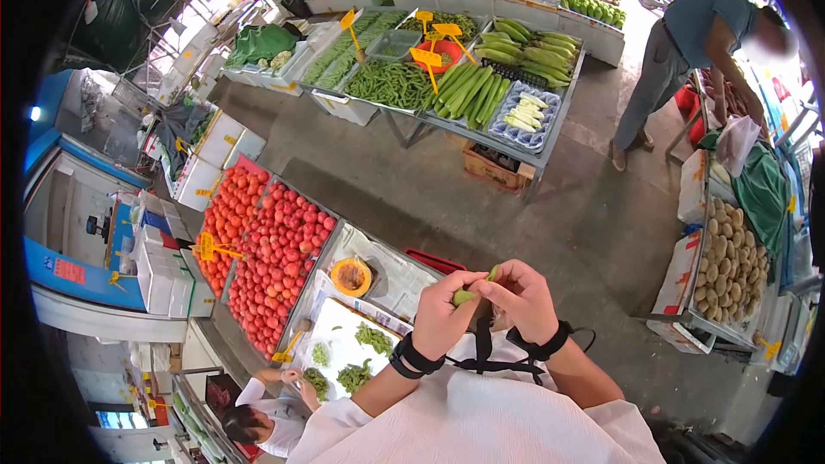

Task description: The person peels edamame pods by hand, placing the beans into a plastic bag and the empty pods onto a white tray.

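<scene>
yellow price tags [427, 58], writing too small to read

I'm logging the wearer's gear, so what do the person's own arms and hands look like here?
Both hands are bare, with no gloves. The left hand and right hand each have a black strap at the wrist, and thin black cords run from the straps. White sleeves are pushed back toward the elbows, leaving the forearms uncovered.
</scene>
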A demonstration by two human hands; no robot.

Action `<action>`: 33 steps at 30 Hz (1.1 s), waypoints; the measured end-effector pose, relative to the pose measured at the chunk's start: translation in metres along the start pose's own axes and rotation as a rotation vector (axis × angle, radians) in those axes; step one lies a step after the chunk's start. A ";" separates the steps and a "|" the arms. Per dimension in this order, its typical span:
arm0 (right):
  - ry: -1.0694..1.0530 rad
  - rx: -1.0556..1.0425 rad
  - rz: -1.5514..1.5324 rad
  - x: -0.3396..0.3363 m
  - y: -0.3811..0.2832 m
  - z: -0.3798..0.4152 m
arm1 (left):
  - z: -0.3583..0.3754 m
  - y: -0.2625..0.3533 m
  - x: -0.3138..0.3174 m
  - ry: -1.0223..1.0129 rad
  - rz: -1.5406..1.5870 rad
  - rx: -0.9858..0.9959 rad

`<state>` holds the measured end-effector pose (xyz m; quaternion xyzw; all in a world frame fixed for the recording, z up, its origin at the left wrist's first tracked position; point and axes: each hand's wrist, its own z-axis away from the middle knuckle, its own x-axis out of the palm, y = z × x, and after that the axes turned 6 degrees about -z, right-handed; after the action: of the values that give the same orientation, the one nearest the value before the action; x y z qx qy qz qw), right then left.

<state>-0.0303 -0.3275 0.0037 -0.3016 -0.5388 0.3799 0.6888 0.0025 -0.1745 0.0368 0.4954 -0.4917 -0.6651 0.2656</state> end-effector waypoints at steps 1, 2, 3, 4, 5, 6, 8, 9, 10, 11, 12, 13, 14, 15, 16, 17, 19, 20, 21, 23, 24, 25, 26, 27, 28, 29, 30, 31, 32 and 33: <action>-0.011 -0.003 0.046 -0.001 0.001 -0.001 | 0.001 -0.001 0.000 -0.005 -0.036 0.026; -0.025 0.021 0.047 -0.003 0.001 -0.002 | 0.001 -0.001 -0.001 -0.025 -0.035 0.014; -0.041 0.045 0.047 -0.006 0.000 -0.003 | 0.002 -0.001 -0.004 -0.044 -0.033 0.001; -0.058 0.069 0.047 -0.007 0.000 -0.003 | 0.003 -0.001 -0.006 -0.062 -0.033 -0.011; -0.065 0.087 0.026 -0.007 0.001 -0.003 | 0.003 -0.001 -0.007 -0.070 -0.057 -0.003; -0.072 0.105 0.007 -0.007 0.001 -0.004 | 0.004 -0.002 -0.008 -0.078 -0.080 0.007; -0.078 0.103 -0.004 -0.009 0.007 -0.005 | 0.005 -0.002 -0.007 -0.075 -0.147 0.055; -0.078 0.082 0.005 -0.011 0.016 -0.007 | 0.006 0.000 -0.005 -0.064 -0.191 0.094; -0.078 0.063 0.015 -0.012 0.021 -0.008 | 0.007 0.000 -0.004 -0.051 -0.235 0.132; -0.077 0.071 0.030 -0.011 0.020 -0.008 | 0.007 -0.001 -0.003 -0.046 -0.268 0.147; -0.077 0.080 0.046 -0.008 0.018 -0.008 | 0.008 -0.005 -0.003 -0.040 -0.302 0.163; -0.077 0.090 0.061 -0.006 0.017 -0.008 | 0.009 -0.006 -0.003 -0.033 -0.336 0.176; -0.085 0.069 0.087 -0.004 0.019 -0.009 | 0.011 -0.004 -0.003 -0.030 -0.310 0.125; -0.091 0.046 0.112 -0.003 0.021 -0.009 | 0.013 0.000 -0.002 -0.027 -0.285 0.075; -0.098 0.023 0.137 -0.002 0.022 -0.010 | 0.014 0.003 -0.002 -0.025 -0.259 0.027; -0.101 0.030 0.084 -0.001 0.023 -0.010 | 0.015 0.003 -0.001 -0.011 -0.301 0.051; -0.110 0.046 -0.018 0.000 0.023 -0.011 | 0.016 0.001 0.003 0.019 -0.382 0.103; -0.117 0.039 -0.004 -0.001 0.024 -0.011 | 0.016 0.000 0.004 0.024 -0.409 0.121; -0.125 0.034 0.011 -0.002 0.025 -0.012 | 0.017 -0.002 0.005 0.030 -0.435 0.139; -0.098 0.092 0.006 -0.004 0.031 -0.014 | 0.017 -0.008 0.005 0.019 -0.515 0.137; -0.064 0.156 -0.011 -0.005 0.035 -0.017 | 0.016 -0.013 0.004 0.003 -0.568 0.118; -0.032 0.223 -0.026 -0.004 0.039 -0.018 | 0.015 -0.019 0.002 -0.010 -0.619 0.094; -0.025 0.236 -0.025 -0.004 0.042 -0.018 | 0.016 -0.023 -0.001 -0.020 -0.607 0.065; -0.023 0.252 -0.024 -0.004 0.046 -0.017 | 0.018 -0.027 -0.006 -0.024 -0.596 0.030; -0.029 0.273 -0.022 -0.003 0.052 -0.017 | 0.020 -0.033 -0.014 -0.023 -0.587 -0.010; -0.104 0.256 0.002 -0.008 0.062 -0.018 | 0.023 -0.041 -0.023 0.023 -0.567 -0.034; -0.083 0.310 -0.025 -0.005 0.063 -0.018 | 0.029 -0.056 -0.035 0.071 -0.500 -0.094; -0.087 0.370 -0.020 -0.002 0.059 -0.016 | 0.037 -0.078 -0.048 0.122 -0.435 -0.152; -0.092 0.430 -0.014 0.001 0.054 -0.015 | 0.046 -0.107 -0.060 0.175 -0.371 -0.208; -0.100 0.450 0.001 0.003 0.055 -0.013 | 0.059 -0.150 -0.067 0.273 -0.189 -0.279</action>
<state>-0.0280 -0.2957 -0.0427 -0.1215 -0.4738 0.5054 0.7108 -0.0072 -0.0384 -0.0729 0.5831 -0.3056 -0.6755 0.3320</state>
